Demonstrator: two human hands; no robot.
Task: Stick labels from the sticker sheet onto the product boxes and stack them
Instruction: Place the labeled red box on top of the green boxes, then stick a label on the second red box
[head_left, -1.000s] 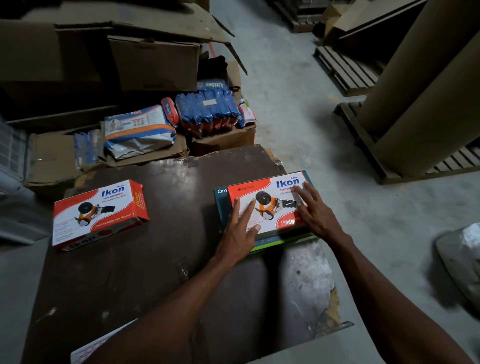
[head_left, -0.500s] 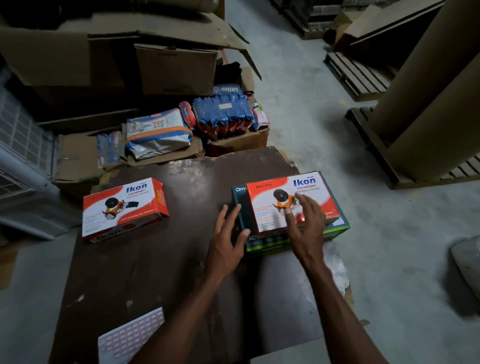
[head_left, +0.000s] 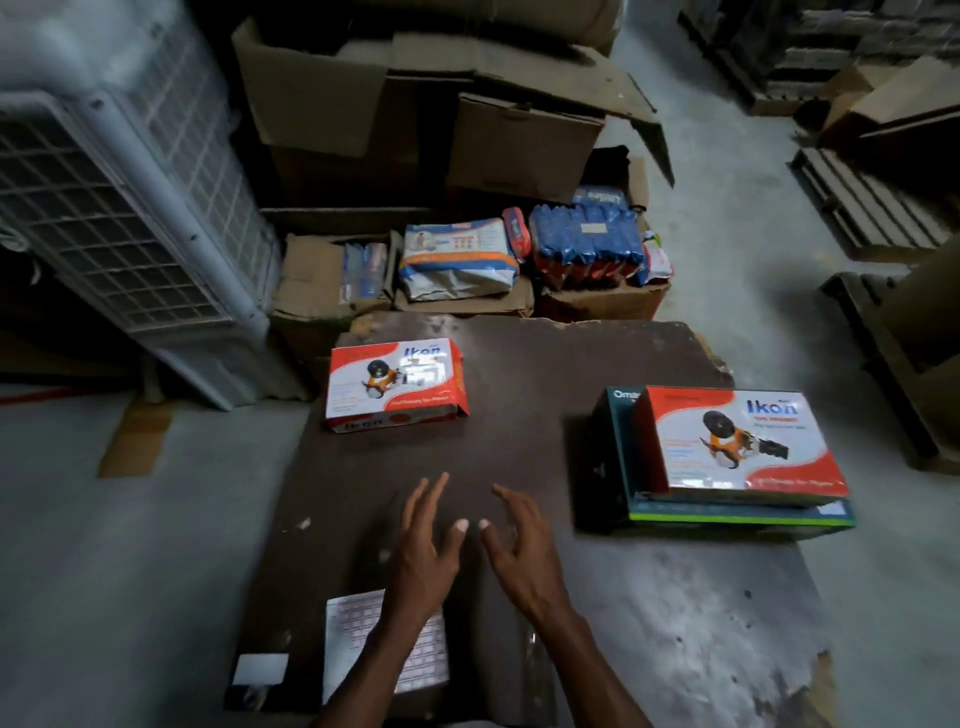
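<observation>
Now both "Ikon" boxes (head_left: 397, 384) (head_left: 743, 447) lie untouched; left hand (head_left: 423, 545) and right hand (head_left: 519, 545) hover released, holding nothing.

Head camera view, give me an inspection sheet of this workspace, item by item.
Surface: dark worn board, pale scuffed patch at near right.
Job's things: red Ikon box alone at far left; second Ikon box stacked on a dark green box at right; sticker sheet at near edge, partly under the left forearm.
Clutter: small white slip at near left corner.
Grips: left hand and right hand open, holding nothing.
Cables: nothing seen.
Surroundings: cardboard cartons, packaged goods, white cooler, pallets.
</observation>
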